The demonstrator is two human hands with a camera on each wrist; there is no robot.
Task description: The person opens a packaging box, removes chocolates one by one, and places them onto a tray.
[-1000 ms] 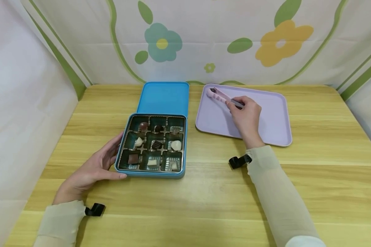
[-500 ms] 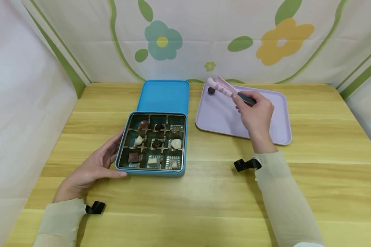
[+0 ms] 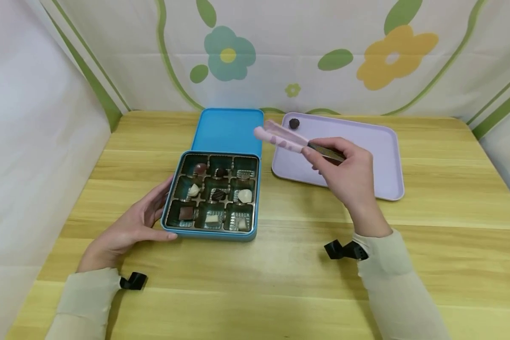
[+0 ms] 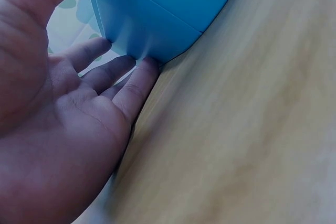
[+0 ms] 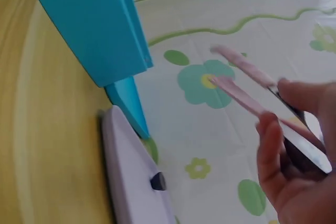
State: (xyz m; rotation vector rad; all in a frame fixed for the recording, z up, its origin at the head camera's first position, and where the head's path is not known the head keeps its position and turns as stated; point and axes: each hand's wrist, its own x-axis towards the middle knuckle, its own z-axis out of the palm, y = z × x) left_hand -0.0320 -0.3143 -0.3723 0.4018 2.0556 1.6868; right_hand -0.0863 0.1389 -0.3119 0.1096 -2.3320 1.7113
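Note:
My left hand (image 3: 131, 231) holds the near left corner of an open blue tin (image 3: 214, 235), thumb along its front and fingertips against its side (image 4: 142, 30). Chocolates sit in the tin's compartments, among them a white one (image 3: 244, 196), a square brown one (image 3: 186, 213) and a dark striped one (image 3: 218, 194); the back right compartment appears to have none. My right hand (image 3: 350, 174) grips pink tongs (image 3: 282, 137) with dark handles, raised between tin and tray. Their arms stand apart with nothing between the tips. One dark round chocolate (image 3: 294, 123) lies in the back left corner of the lilac tray (image 3: 382, 165).
The tin's blue lid (image 3: 229, 127) lies folded back behind it. A flower-patterned cloth (image 3: 272, 47) hangs along the back edge of the wooden table (image 3: 259, 293), with white cloth (image 3: 21, 141) at the left side.
The tongs have let go of the dark chocolate, which stays on the tray. My right hand has lifted them, then brought them left toward the tin. My left hand has kept its place.

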